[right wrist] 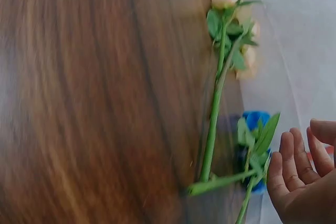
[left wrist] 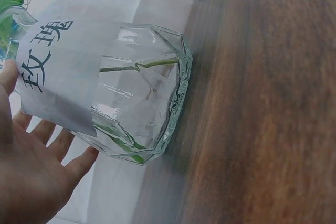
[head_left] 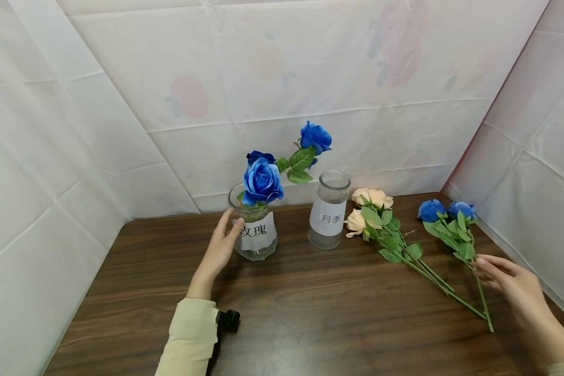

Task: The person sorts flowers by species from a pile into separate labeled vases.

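My left hand [head_left: 223,245] holds a faceted glass vase [head_left: 257,253] by its side, thumb in front and fingers reaching behind. A white paper label [left wrist: 63,72] with Chinese characters wraps that vase. Blue roses [head_left: 263,180] stand in it; one leans out to the right, and green stems [left wrist: 139,66] show through the glass. At the far right, my right hand [head_left: 509,279] is beside the stems of two blue roses [head_left: 446,210] lying on the table. In the right wrist view its fingers are loosely bent and apart from the stems.
A second, taller glass vase [head_left: 326,240] with a white label stands right of the first, with no flowers in it. Peach roses [head_left: 371,198] lie between it and the blue ones, stems crossing toward the front. White cloth walls [head_left: 244,78] border the wooden table [head_left: 282,313].
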{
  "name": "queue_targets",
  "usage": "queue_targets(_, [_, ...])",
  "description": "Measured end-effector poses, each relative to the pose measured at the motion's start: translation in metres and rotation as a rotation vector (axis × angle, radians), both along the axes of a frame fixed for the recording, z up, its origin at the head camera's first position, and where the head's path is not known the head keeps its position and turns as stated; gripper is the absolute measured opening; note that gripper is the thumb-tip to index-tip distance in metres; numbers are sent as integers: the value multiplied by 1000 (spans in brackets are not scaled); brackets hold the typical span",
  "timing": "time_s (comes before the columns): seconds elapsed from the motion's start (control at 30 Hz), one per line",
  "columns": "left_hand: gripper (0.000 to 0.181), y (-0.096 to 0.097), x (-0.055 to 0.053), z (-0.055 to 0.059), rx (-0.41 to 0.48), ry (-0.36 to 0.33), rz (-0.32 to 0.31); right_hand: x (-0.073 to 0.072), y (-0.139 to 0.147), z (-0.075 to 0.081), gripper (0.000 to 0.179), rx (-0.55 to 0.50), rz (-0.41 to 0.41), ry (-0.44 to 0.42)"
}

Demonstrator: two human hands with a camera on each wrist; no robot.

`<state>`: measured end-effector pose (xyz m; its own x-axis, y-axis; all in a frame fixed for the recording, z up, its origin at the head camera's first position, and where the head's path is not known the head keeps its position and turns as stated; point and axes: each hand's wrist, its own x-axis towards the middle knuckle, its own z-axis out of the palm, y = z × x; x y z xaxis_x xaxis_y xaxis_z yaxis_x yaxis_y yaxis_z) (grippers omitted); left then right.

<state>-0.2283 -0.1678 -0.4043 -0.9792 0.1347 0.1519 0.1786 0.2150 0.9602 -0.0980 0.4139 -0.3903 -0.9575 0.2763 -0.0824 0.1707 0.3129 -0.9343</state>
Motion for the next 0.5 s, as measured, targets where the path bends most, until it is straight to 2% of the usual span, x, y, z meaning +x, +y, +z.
queue_targets(0.03, [64, -1, -3, -5, 2, 10, 3, 0, 4, -2, 9, 13, -3, -11])
queue_targets(0.33, [64, -1, -3, -4, -3, 2, 1, -5, 26, -22, 12, 67, -46, -80])
queue_targets(0.5, [65, -1, -2, -4, 0, -8, -3, -7, 33, -30, 15, 53, -77, -89])
